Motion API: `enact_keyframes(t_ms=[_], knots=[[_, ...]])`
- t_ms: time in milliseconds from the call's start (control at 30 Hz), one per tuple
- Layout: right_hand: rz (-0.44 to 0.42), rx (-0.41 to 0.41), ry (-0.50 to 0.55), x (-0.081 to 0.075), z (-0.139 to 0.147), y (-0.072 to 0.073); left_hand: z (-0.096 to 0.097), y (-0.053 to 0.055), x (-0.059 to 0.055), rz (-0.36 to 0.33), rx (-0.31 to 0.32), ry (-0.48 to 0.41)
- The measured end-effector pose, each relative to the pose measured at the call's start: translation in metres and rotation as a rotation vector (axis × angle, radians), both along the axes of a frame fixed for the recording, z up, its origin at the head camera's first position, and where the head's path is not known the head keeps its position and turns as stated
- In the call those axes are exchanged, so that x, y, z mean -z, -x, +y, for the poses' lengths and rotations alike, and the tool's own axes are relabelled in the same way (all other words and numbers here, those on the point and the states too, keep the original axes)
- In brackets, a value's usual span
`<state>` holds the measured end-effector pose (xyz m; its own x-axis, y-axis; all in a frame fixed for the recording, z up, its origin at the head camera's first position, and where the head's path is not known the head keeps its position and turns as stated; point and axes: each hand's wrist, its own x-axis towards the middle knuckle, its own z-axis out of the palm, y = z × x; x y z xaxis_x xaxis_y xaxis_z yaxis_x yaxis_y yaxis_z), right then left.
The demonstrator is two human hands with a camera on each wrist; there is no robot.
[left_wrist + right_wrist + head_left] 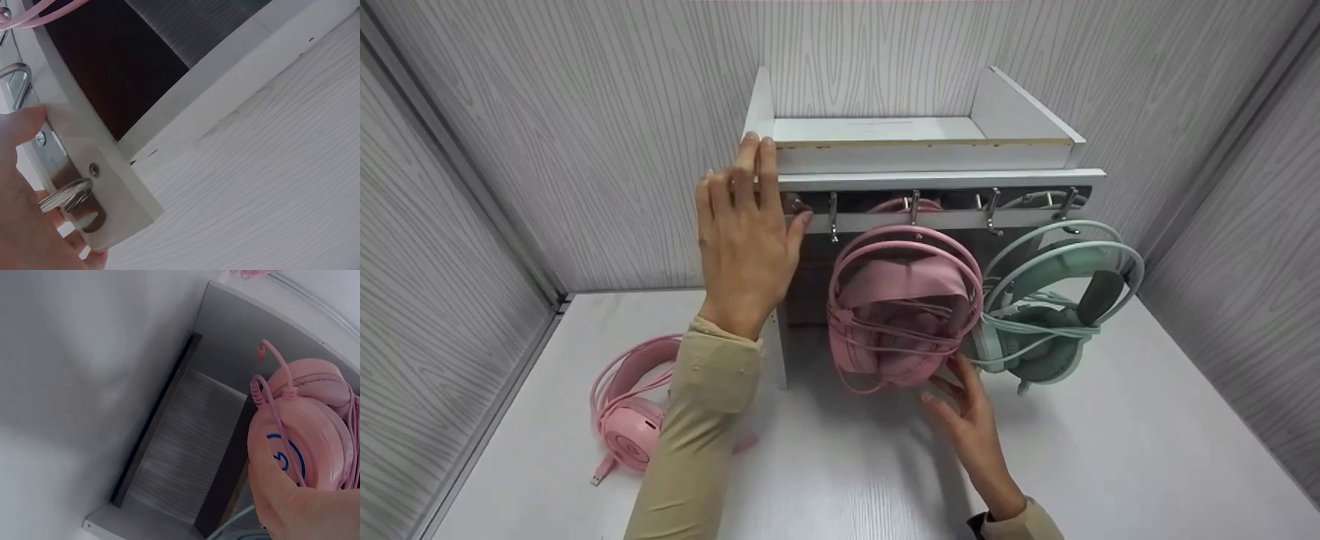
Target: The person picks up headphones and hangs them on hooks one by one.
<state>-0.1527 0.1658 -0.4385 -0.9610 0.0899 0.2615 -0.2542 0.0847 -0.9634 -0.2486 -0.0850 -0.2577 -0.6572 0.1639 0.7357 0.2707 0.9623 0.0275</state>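
In the head view my left hand (746, 232) rests against the left end of a white rack (922, 159), its fingers straight over the front and its thumb by the hook strip (59, 163). A pink headset (911, 281) hangs from a middle hook, its cable bundled across the ear cups. My right hand (971, 427) is below it, fingertips at the right ear cup (315, 439) and thumb spread apart. Beside it a green headset (1050, 330) hangs at the rack's right end, cable also bundled.
Another pink headset (634, 431) lies on the white tabletop (847, 487) at the left, partly hidden by my left sleeve; its USB plug (601, 471) points toward the front. Several metal hooks (994, 214) jut from the rack. Wood-grain panels (607, 150) enclose the table.
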Motion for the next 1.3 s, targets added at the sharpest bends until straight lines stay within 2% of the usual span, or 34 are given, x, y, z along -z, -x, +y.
enact_keyframes(t_ms=[133, 200, 400, 533, 667, 767, 1067, 1167, 1300], knots=[[-0.028, -0.024, -0.103, -0.006, 0.007, -0.003, -0.003, -0.003, -0.002, -0.021, 0.077, -0.038], [-0.034, -0.032, -0.181, -0.009, 0.012, -0.005, -0.005, -0.005, -0.002, 0.006, 0.123, -0.053], [-0.01, 0.007, -0.407, -0.024, 0.023, -0.011, -0.016, -0.02, 0.002, 0.247, 0.227, -0.084], [-0.061, 0.046, -0.433, -0.04, 0.028, -0.013, -0.031, -0.032, 0.012, 0.318, 0.28, -0.174], [-0.087, 0.064, -0.37, -0.058, 0.03, -0.016, -0.048, -0.043, 0.031, 0.32, 0.281, -0.249], [-0.019, 0.073, -0.332, -0.072, 0.032, -0.018, -0.056, -0.051, 0.046, 0.307, 0.271, -0.236], [0.37, 0.065, -0.31, -0.121, 0.046, -0.009, -0.076, -0.073, 0.093, 0.254, 0.266, -0.19], [0.454, 0.105, -0.317, -0.139, 0.048, -0.006, -0.083, -0.079, 0.105, 0.219, 0.261, -0.164], [0.541, 0.156, -0.33, -0.162, 0.05, 0.003, -0.093, -0.087, 0.119, 0.207, 0.246, -0.145]])
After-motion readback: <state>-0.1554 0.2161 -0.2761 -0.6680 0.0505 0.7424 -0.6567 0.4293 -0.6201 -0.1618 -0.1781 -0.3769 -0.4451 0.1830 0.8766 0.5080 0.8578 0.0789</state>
